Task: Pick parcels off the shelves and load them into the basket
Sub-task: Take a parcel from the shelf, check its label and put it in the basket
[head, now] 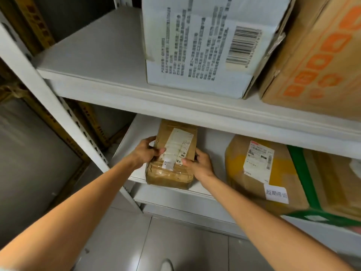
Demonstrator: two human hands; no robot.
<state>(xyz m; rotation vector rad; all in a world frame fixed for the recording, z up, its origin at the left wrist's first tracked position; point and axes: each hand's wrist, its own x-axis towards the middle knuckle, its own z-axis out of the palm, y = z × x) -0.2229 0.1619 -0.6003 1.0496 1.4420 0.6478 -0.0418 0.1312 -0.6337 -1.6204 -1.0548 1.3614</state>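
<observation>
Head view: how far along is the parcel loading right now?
Done: nothing can be confirmed; the basket is out of view. In hand: left hand and right hand grip the small brown parcel at the lower shelf's front edge. Still to go: the yellow-taped parcel and green-edged box beside it, plus the white box and orange-printed carton on the upper shelf.

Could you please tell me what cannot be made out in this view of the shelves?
The basket: nowhere in the head view, so its place is unknown.
The brown parcel: its print is too small and blurred to read; the left hand and right hand cover its sides.
The white box: text blurred, top cut by the upper edge.
The orange-printed carton and green-taped box: cut off by the right edge.
</observation>
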